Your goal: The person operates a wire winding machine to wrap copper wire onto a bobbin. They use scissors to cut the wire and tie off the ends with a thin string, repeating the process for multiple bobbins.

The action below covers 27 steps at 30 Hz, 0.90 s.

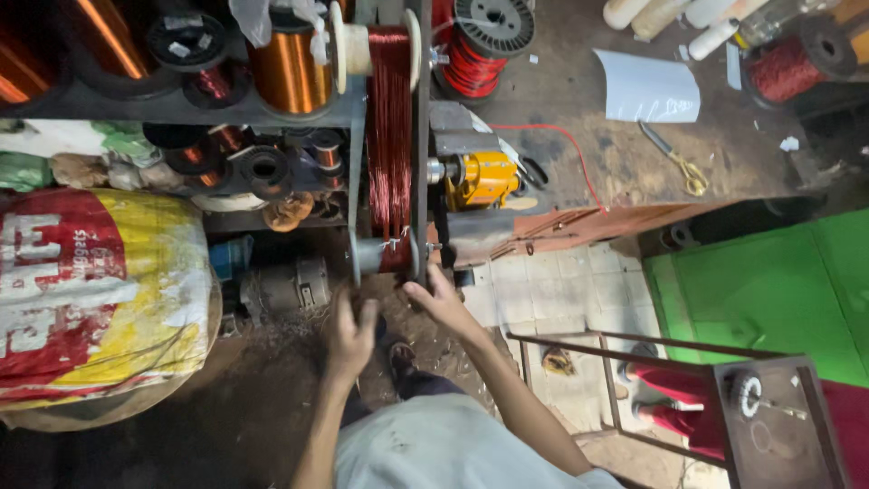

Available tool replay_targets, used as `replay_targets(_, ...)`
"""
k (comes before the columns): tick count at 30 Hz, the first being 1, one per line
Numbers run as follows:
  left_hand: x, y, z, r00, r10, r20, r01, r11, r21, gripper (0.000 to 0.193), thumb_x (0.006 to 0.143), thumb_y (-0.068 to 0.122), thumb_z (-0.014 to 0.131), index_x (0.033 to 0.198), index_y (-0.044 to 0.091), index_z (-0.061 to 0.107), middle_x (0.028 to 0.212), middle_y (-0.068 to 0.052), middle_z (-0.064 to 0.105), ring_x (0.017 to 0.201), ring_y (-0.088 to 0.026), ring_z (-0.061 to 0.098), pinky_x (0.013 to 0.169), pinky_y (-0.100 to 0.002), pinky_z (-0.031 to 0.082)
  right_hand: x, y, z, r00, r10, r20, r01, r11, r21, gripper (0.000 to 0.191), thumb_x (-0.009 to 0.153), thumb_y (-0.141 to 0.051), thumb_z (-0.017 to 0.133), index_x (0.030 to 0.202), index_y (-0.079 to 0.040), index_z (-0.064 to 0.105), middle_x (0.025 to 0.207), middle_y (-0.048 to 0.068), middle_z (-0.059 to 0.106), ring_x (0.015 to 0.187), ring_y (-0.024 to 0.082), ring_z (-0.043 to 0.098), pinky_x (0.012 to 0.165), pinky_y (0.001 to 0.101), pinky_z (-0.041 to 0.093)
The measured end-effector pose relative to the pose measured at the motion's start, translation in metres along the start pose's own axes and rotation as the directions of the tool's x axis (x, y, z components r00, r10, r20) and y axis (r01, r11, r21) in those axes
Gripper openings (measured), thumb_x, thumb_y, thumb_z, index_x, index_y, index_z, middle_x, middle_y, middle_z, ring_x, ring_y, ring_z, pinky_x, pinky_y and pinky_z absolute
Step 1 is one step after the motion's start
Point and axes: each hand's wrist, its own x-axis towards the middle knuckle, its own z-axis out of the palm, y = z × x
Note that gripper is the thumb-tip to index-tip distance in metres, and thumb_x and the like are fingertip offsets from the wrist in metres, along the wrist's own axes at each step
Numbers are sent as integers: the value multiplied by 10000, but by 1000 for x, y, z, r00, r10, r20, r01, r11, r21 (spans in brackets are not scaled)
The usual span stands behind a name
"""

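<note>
Partly blurred, our left hand (348,330) hid its fingers; grip unreadable. Our right hand (441,294) had fingers spread against the winding frame (419,136). We logged its coil (389,136): glossy dark-red wire.

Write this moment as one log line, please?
left hand: at lower end of winding frame | right hand: touching same end | red wire coil: on frame | scissors: on bench

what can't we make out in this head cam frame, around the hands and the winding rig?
- Left hand: motion-blurred in the head view; grip unreadable.
- Right hand: fingertips hidden behind the lower end of the winding frame.
- Red wire coil: single strands too fine to resolve.
- Orange spool: its top is covered by a plastic bag.
</note>
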Motion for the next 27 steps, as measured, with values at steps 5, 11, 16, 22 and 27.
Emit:
replay_targets(5, 8, 22, 14, 988, -89, 123, 106, 985, -134, 348, 984, 330, 646, 1178, 40, 643, 1094, -107, 720, 1010, -251, 708, 876, -347, 544, -14, -32, 11, 996, -34, -84, 41, 996, 78, 591, 942, -447, 686, 1319, -14, 545, 1046, 32, 630, 914, 100, 585, 772, 259, 503)
replay_targets(11, -28, 37, -8, 995, -82, 63, 78, 994, 74, 284, 1053, 272, 535, 1129, 70, 720, 860, -92, 696, 773, -189, 683, 715, -308, 530, -15, -32, 9, 995, -66, -70, 69, 997, 38, 560, 968, -455, 667, 1292, -13, 554, 1006, 24, 624, 891, 91, 573, 775, 257, 496)
replay_targets(16, -52, -1, -2, 991, -136, -7, 136, 991, -6, 287, 1089, 280, 502, 1090, 44, 666, 889, -67, 711, 806, -162, 690, 729, -292, 537, -20, -69, 8, 998, -60, 10, 59, 995, 82, 528, 1008, -482, 621, 1233, -6, 587, 984, 11, 633, 862, 81, 583, 753, 247, 506)
replay_targets(22, -56, -32, 12, 954, -269, 134, 291, 937, -193, 322, 1108, 334, 477, 1079, 73, 663, 786, 7, 500, 679, -93, 427, 610, -261, 380, -59, -170, -35, 960, -209, 186, 130, 922, 366, 480, 1042, -455, 515, 1314, -65, 585, 857, 68, 676, 720, 134, 650, 645, 282, 532)
replay_targets(27, -24, -40, 23, 961, -249, 118, 269, 943, -195, 358, 1112, 368, 439, 1057, 71, 633, 855, 50, 553, 714, -61, 467, 629, -246, 417, 20, -199, -130, 556, -781, -284, 497, 586, -639, 220, 1108, -152, 490, 1191, -3, 629, 1080, 143, 673, 998, 235, 658, 900, 389, 536)
